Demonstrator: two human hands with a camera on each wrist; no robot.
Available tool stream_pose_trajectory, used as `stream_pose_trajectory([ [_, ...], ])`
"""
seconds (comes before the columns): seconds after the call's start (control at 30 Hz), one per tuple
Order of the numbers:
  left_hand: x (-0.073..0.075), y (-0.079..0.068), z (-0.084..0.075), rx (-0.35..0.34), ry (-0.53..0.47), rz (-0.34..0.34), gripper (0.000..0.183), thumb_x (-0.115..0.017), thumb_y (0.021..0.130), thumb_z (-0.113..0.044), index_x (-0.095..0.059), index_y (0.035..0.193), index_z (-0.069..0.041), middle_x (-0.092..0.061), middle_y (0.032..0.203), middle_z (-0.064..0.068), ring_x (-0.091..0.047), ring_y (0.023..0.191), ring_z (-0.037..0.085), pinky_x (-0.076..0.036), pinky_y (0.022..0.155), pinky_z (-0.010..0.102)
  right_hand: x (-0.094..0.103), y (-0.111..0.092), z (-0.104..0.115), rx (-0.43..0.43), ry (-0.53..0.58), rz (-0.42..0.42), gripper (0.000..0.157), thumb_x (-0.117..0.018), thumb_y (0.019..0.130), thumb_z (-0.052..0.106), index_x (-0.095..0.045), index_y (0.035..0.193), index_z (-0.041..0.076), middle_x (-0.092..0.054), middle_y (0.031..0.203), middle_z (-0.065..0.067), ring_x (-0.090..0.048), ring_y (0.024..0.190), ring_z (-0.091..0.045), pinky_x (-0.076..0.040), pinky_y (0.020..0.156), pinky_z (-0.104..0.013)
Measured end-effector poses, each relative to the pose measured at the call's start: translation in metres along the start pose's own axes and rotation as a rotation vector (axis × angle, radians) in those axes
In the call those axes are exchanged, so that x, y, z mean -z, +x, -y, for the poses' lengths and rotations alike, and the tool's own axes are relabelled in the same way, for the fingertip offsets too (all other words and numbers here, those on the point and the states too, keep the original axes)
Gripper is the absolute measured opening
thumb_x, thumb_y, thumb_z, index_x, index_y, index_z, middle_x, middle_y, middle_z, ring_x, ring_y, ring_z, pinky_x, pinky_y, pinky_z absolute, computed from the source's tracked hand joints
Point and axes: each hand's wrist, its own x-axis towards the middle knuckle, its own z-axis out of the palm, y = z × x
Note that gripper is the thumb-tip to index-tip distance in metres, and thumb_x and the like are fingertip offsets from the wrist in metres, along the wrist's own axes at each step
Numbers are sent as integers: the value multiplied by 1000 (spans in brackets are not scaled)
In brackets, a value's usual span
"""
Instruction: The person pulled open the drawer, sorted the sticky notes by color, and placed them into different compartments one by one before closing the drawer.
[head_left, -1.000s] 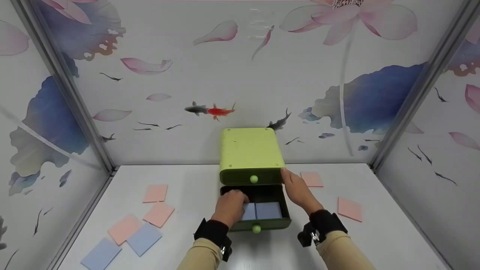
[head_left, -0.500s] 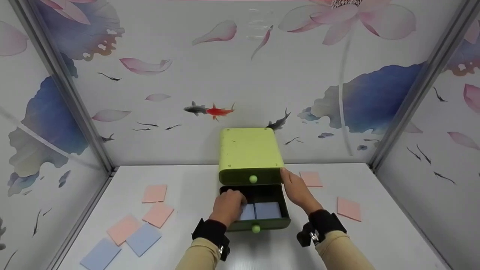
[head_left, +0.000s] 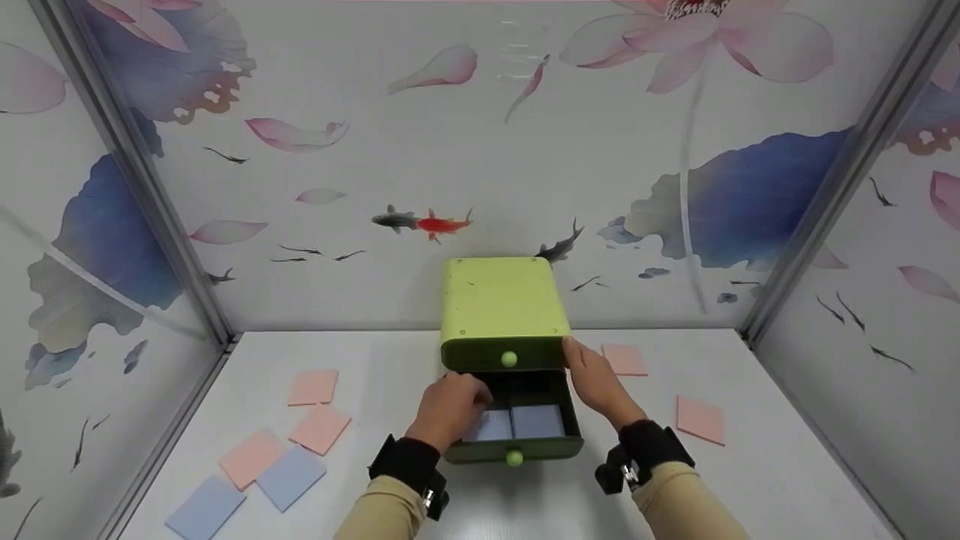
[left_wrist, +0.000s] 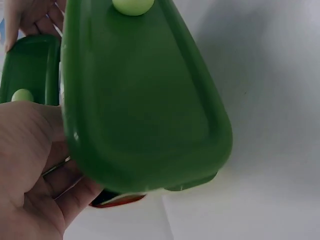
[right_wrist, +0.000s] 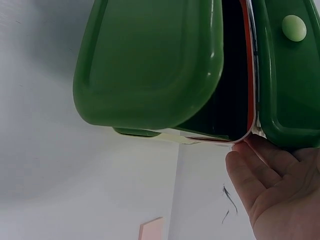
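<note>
A lime-green cabinet [head_left: 506,296] with dark green drawer fronts stands against the back wall. Its lower drawer [head_left: 480,452] is pulled out, and two blue cards [head_left: 538,421] lie side by side inside. My left hand [head_left: 450,409] is over the drawer's left side, fingertips near its rear left corner. In the left wrist view its thumb and fingers stand apart around the drawer's edge, with no card visible between them; the fingertips are partly hidden. My right hand [head_left: 598,376] rests its extended fingers [right_wrist: 245,175] against the cabinet's right side.
Left on the white table, several pink cards [head_left: 313,388] lie near two blue cards [head_left: 206,508]; one pink card [head_left: 251,457] touches a blue one. On the right lie two pink cards [head_left: 700,420]. Patterned panels [head_left: 337,172] enclose the table.
My left hand has shifted slightly left and back in the drawer, uncovering more of the left blue card. My right hand stays at the cabinet's side.
</note>
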Motion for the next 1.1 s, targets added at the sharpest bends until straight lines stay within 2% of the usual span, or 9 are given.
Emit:
stream_pose_trajectory([
  [0.17,12,-6,10,0,-18,-15,10,-70,87,-12,-78,93,-14,-75,89,-1,-69,83,17,-56,72,33,0,0,0,10,14,-6,62,-21,107,43,-47,141,-2,-58,134,-21,-56,125,-36,-41,108,-50],
  [0.27,19,-12,20,-32,-21,-38,10,-68,89,-16,-77,90,-15,-73,85,-3,-67,79,14,-54,68,31,0,0,0,12,22,-3,61,-21,108,42,-46,142,-2,-58,135,-22,-55,126,-36,-41,108,-49],
  [0.4,22,-24,39,-76,-15,-133,14,-63,90,-22,-73,81,-18,-67,74,-7,-59,67,8,-48,60,24,0,-1,1,12,25,-3,61,-21,108,42,-46,142,-1,-57,136,-21,-55,126,-36,-42,108,-49],
  [0.47,21,-30,50,-61,-16,-208,16,-62,91,-22,-68,75,-20,-61,68,-10,-53,62,4,-43,57,21,0,-1,0,6,31,-6,61,-22,107,43,-48,142,0,-58,136,-21,-55,126,-36,-42,108,-50],
  [0.6,18,-43,71,61,-34,-321,21,-61,91,-21,-59,70,-20,-53,63,-10,-44,57,4,-39,54,21,0,-1,0,-3,33,-3,64,-21,107,46,-46,143,0,-56,137,-21,-54,127,-37,-40,109,-50],
  [0.7,13,-52,88,193,-38,-355,18,-61,92,-20,-62,74,-17,-57,66,-6,-49,60,7,-42,55,24,1,-1,1,-1,19,-1,65,-20,107,45,-43,144,-2,-55,138,-23,-53,127,-38,-39,109,-51],
  [0.9,-2,-78,127,391,35,-367,7,-62,88,-9,-68,89,-5,-66,79,7,-62,67,21,-50,58,35,0,-1,-1,-12,-12,-3,67,-18,107,47,-44,142,-4,-58,133,-24,-55,124,-38,-40,107,-52],
  [1.1,-9,-108,157,549,145,-325,24,-64,83,-3,-65,106,6,-67,98,24,-65,83,39,-54,68,50,0,-1,-1,1,-5,-1,66,-19,107,46,-45,143,-3,-57,134,-24,-55,124,-38,-41,107,-53],
])
